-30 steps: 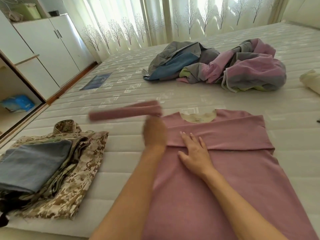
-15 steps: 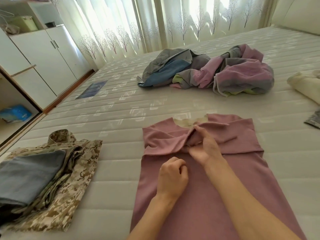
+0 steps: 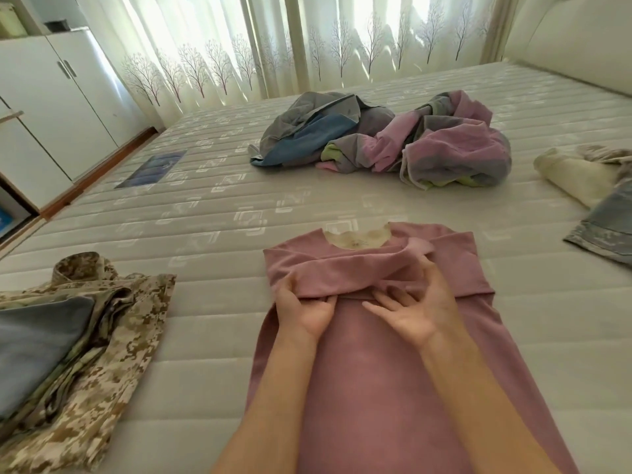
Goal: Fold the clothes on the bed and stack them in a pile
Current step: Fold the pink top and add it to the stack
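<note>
A pink shirt [image 3: 383,388] lies flat on the bed [image 3: 222,234], neckline away from the person, with both sleeves folded across the chest. The left hand [image 3: 304,307] grips the lower edge of the folded sleeve band, fingers curled under the cloth and thumb on top. The right hand [image 3: 413,309] lies just beside it with fingers spread and nearly straight, resting against the sleeve fold and holding nothing. To the left on the bed sits a pile [image 3: 68,354] of folded clothes: a camouflage garment with a blue-grey piece on top. Farther up the bed, well apart from the shirt, lies a crumpled heap [image 3: 386,142] of grey, blue and pink cloth. At the right edge are a rolled cream cloth [image 3: 574,176] and a piece of denim [image 3: 608,227], touching each other. White cupboards [image 3: 51,107] stand at the left, and curtains [image 3: 307,42] printed with bare trees hang behind the bed.
</note>
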